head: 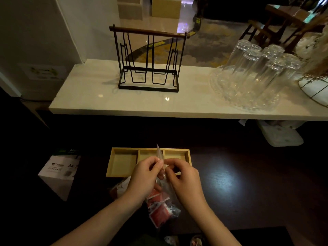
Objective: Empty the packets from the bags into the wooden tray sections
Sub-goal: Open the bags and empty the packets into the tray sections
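Observation:
A clear plastic bag (pixel 162 206) with several red packets in its bottom hangs in front of me, above the dark table. My left hand (pixel 143 176) and my right hand (pixel 184 178) both pinch the bag's top edge, close together. Just beyond the hands lies the wooden tray (pixel 124 162) with three sections; the sections I can see hold nothing, and the hands hide part of the middle and right ones. A second bag (pixel 119 189) with pale and brownish packets lies on the table under my left wrist.
A white A4 paper box (pixel 58 173) stands at the left. The pale counter (pixel 99 102) behind carries a black wire rack (pixel 148 59), a glass tray with several upturned glasses (pixel 252 75), and a wire basket (pixel 314 87). A white bag (pixel 282 135) lies under the counter.

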Motion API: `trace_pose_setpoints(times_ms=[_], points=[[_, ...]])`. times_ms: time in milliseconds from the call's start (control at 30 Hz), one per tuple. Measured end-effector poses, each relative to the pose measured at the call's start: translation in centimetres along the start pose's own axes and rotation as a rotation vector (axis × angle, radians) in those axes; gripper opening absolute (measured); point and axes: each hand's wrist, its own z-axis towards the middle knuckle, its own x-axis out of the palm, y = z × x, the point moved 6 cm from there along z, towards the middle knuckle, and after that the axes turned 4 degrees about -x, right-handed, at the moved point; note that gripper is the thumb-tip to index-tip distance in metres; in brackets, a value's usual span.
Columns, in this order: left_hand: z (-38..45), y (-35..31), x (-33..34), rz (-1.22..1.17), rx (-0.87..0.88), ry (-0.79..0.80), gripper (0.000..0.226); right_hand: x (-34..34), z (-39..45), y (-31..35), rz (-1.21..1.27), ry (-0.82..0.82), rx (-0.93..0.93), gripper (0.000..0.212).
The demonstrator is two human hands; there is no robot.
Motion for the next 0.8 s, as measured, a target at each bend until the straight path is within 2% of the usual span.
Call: trace_pose_setpoints(times_ms=[200, 300, 367, 467, 533, 600, 633, 700, 767, 800], points=[[-0.4, -0.6, 0.2, 0.132, 0.098, -0.022, 0.024, 0.5, 0.1, 0.1, 0.077, -0.089, 0.038, 0.011], [-0.4, -1.1, -0.2, 0.339, 0.189, -0.085, 0.029, 1.2, 0.2, 0.4, -0.072, -0.013, -0.015, 0.011], [-0.3, -1.2, -0.6, 0.425, 0.201, -0.119, 0.029, 1.0, 0.6, 0.0, -0.111, 0.014, 0.013, 0.015], [0.0, -0.9, -2.5, 0.493, 0.164, -0.162, 0.023, -1.9, 1.9, -2.2, -0.249, -0.094, 0.064, 0.021], [0.2, -1.4, -3.3, 0.752, 0.225, -0.127, 0.023, -3.0, 2.7, -2.9, -0.400, -0.017, 0.011, 0.017], [0.3, -2.1, -3.7, 0.897, 0.267, -0.088, 0.024, -2.8, 3.0, -2.7, -0.526, 0.091, -0.089, 0.012], [0.5, -2.4, -3.8, 0.911, 0.269, -0.076, 0.025, -2.9, 3.2, -2.4, -0.560, 0.104, -0.127, 0.012], [0.8, -2.7, -3.7, 0.846, 0.241, -0.047, 0.026, -3.8, 3.3, -0.8, -0.574, 0.025, -0.198, 0.020], [1.0, -3.1, -3.5, 0.695, 0.213, -0.055, 0.027, -4.0, 2.8, 1.5, -0.427, -0.037, -0.293, 0.019], [1.1, -3.3, -3.4, 0.625, 0.208, -0.069, 0.028, -3.3, 2.4, 2.7, -0.332, 0.016, -0.327, 0.022]])
